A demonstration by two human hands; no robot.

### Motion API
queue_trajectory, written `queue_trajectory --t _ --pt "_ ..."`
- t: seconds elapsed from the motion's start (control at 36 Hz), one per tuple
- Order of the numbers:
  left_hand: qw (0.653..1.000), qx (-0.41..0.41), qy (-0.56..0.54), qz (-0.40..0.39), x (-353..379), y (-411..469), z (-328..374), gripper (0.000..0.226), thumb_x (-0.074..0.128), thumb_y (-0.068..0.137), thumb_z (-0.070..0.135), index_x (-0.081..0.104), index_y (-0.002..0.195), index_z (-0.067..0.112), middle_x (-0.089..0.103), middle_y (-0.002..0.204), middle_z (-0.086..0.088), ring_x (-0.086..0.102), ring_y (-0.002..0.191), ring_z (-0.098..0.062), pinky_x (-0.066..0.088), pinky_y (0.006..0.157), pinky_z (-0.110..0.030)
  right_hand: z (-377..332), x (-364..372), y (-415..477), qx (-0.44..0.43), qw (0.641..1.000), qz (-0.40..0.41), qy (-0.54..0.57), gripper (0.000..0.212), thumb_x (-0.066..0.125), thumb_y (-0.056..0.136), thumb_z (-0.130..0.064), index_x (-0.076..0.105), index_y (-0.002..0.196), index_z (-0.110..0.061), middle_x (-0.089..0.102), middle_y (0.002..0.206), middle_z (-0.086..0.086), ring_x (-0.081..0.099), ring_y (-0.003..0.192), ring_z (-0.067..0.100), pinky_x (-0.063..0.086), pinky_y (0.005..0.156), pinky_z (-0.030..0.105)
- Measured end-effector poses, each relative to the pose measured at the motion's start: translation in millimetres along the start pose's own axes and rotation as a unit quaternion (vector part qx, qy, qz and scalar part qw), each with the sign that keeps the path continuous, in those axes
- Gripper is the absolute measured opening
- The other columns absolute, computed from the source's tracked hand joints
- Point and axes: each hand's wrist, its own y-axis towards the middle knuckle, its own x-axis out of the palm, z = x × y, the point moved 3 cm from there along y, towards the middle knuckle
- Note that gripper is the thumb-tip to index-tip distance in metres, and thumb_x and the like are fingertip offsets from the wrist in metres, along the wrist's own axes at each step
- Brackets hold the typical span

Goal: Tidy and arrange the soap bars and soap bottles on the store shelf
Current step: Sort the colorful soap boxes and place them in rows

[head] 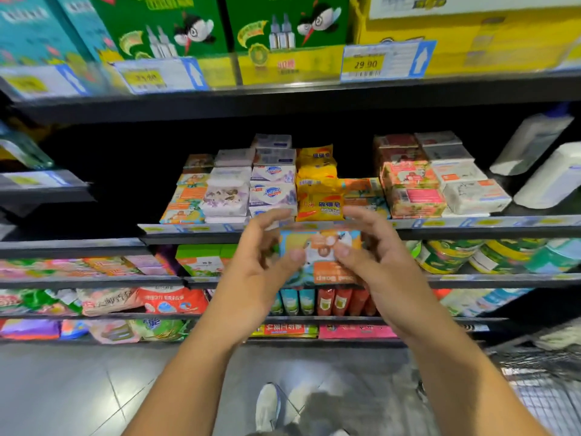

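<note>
I saw an orange-and-blue wrapped soap bar [319,243], yellow plastic soap packets [317,191], white-and-purple soap bars [273,187], and green mosquito-printed cardboard cartons [283,20].

The left hand [251,278] and right hand [386,278] hide the ends of the soap bar [316,239], the price tags [147,78] at left blur unreadably, and the picture's edge cuts off the white bottles [550,177].

Soap bar [319,243] before shelf [471,223] (bottles [531,146] right)
</note>
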Motion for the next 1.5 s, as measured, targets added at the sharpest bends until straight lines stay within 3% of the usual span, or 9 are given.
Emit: queue_trajectory --t 0.19,0.33,0.53,0.72,1.03,1.19,1.28,1.42,1.5 --pt "0.983 0.038 0.089 -0.154 -30 9 -5 0.087 0.084 0.071 0.002 0.050 0.131 0.055 0.056 0.131 0.016 0.064 0.108 -0.033 0.057 0.086 -0.042 2 9 10 0.060 0.990 -0.011 0.128 0.019 0.067 0.083 -0.033 0.072 0.097 -0.021 0.070 0.101 0.009 0.064 0.071 0.018 0.043 0.041 0.023" --pt "0.976 0.132 0.174 -0.014 -57 27 0 0.047 0.079 0.072 0.030 0.063 0.115 0.038 0.054 0.126 0.016 0.058 0.117 -0.008 0.051 0.088 -0.019 2 20 19 0.072 0.973 -0.149 0.158 0.083 0.100 0.048 -0.027 0.068 0.124 -0.018 0.070 0.109 0.014 0.068 0.072 0.024 0.056 0.055 0.025" --pt "0.992 0.115 -0.044 0.026 -73 37 8 0.043 0.078 0.071 0.014 0.057 0.109 0.016 0.068 0.099 0.016 0.065 0.092 -0.002 0.055 0.074 -0.019 3 58 43 -0.009 0.993 -0.074 -0.096 0.046 0.084 0.071 -0.003 0.070 0.110 -0.021 0.075 0.103 0.000 0.071 0.096 0.016 0.055 0.078 0.022" --pt "0.984 0.165 0.063 0.027 -81 50 11 0.058 0.089 0.064 0.030 0.056 0.110 0.044 0.062 0.109 0.013 0.062 0.108 -0.018 0.056 0.085 -0.036 33 96 67 0.009 0.995 -0.075 -0.058 0.056 0.077 0.068 0.022 0.062 0.116 -0.003 0.076 0.098 0.001 0.072 0.092 0.015 0.057 0.072 0.025" --pt "0.988 0.140 0.057 0.002 -135 82 -1 0.083 0.088 0.070 0.027 0.039 0.133 0.048 0.068 0.103 0.005 0.068 0.103 -0.015 0.057 0.085 -0.042 -17 90 99 -0.091 0.995 0.031 -0.035 0.072 0.083 0.055 0.004 0.058 0.118 -0.020 0.076 0.095 0.002 0.072 0.083 0.015 0.058 0.067 0.026" --pt "0.993 0.089 0.040 -0.065 -140 88 -16 0.088 0.090 0.067 0.010 0.039 0.136 0.030 0.068 0.114 0.016 0.067 0.105 -0.004 0.052 0.082 -0.017 -14 130 113 -0.143 0.985 0.013 -0.098 0.068 0.089 0.054 -0.005 0.067 0.111 -0.035 0.072 0.101 0.002 0.068 0.094 0.017 0.056 0.075 0.028" --pt "0.995 0.081 0.017 -0.051 -157 93 -24 0.085 0.093 0.063 0.027 0.042 0.130 0.037 0.069 0.116 0.004 0.068 0.109 -0.015 0.058 0.085 -0.034 -8 135 118 -0.147 0.982 0.038 -0.112 0.061 0.089 0.057 -0.009 0.068 0.110 -0.031 0.072 0.098 -0.005 0.069 0.090 0.011 0.056 0.074 0.024" --pt "0.992 0.048 -0.112 0.035 -184 103 -21 0.059 0.085 0.069 0.017 0.048 0.114 0.030 0.073 0.091 -0.011 0.073 0.082 -0.029 0.060 0.060 -0.040 4 129 126 -0.033 0.996 0.045 -0.074 0.046 0.084 0.066 -0.031 0.072 0.108 -0.017 0.073 0.099 0.009 0.068 0.090 0.021 0.057 0.077 0.031" --pt "0.994 -0.051 -0.073 0.062 -189 108 -21 0.030 0.070 0.092 0.028 0.047 0.113 0.029 0.072 0.077 -0.009 0.064 0.053 -0.027 0.039 0.034 -0.025 16 139 128 0.073 0.990 0.031 -0.118 0.041 0.080 0.080 -0.038 0.065 0.093 -0.003 0.059 0.068 0.009 0.054 0.059 0.023 0.046 0.050 0.026"
